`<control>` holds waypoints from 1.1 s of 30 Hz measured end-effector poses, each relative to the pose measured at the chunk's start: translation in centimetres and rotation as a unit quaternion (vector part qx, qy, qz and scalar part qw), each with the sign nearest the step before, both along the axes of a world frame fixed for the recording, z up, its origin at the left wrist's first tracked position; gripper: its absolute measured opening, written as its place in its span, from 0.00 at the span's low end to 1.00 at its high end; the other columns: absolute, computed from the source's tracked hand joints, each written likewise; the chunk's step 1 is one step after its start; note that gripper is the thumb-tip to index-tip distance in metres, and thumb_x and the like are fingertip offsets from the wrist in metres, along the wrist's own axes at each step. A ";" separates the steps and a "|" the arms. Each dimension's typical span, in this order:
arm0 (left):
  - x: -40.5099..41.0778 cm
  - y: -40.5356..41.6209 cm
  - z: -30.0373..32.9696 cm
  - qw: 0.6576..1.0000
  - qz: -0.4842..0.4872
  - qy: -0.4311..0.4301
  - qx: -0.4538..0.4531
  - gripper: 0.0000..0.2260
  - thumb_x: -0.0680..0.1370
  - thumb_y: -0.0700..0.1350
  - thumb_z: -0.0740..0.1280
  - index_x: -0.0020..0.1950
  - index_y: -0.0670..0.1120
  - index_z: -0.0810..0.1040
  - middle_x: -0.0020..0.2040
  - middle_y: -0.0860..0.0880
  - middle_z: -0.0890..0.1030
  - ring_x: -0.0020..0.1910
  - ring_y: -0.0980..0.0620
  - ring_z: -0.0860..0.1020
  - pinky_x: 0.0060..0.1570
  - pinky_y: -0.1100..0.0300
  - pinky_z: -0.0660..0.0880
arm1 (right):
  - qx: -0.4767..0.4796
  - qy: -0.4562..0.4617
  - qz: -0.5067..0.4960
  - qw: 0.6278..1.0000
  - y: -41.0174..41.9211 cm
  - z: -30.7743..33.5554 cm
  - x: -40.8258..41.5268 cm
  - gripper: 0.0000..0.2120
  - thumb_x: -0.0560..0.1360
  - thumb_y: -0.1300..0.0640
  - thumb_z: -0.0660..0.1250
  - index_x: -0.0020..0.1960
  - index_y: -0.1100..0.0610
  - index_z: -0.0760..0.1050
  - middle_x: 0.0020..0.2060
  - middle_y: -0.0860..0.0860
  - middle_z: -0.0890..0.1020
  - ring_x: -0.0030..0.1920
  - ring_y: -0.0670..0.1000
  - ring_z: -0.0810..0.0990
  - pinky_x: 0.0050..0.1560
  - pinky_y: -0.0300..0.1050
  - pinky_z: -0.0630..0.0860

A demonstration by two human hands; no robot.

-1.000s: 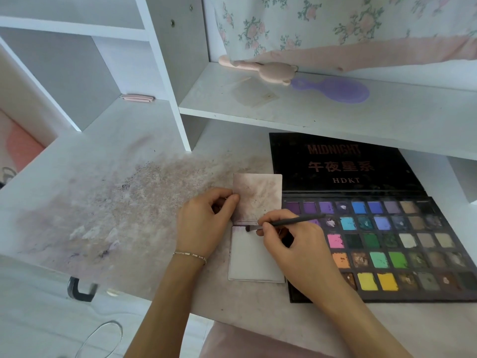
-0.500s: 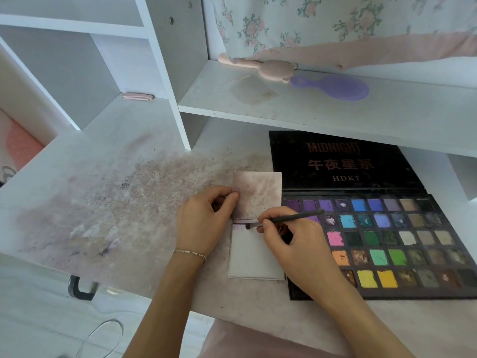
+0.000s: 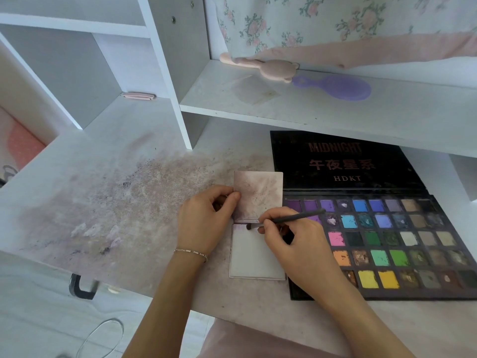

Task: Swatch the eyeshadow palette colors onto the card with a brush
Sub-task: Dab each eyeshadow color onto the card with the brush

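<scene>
While my left hand pinches the folded card's upper flap, my right hand grips one brush, tip touching the lower panel's top edge, just beside one open eyeshadow palette.

We work at a white desk whose surface carries a wide pink-purple powder stain at its centre. On it, near the middle, lies the folded card. Touching its right edge lies the open eyeshadow palette, lid flat toward the far side. At far left a small pink flat item rests. A raised shelf at far right carries a pink brush and a purple brush, heads touching.
</scene>
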State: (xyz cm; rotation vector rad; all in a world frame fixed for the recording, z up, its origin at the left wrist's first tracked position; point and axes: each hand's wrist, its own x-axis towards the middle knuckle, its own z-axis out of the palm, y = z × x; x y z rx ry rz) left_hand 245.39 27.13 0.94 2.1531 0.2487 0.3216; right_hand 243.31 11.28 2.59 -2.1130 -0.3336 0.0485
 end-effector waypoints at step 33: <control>0.1 0.0 -0.1 1.000 0.006 -0.002 0.009 0.02 0.72 0.48 0.69 0.41 0.53 0.81 0.33 0.59 0.79 0.35 0.61 0.77 0.38 0.64 0.73 | 0.022 -0.038 -0.004 0.999 -0.1 -0.3 0.3 0.13 0.75 0.58 0.61 0.40 0.40 0.68 0.38 0.42 0.79 0.43 0.41 0.78 0.45 0.34 0.75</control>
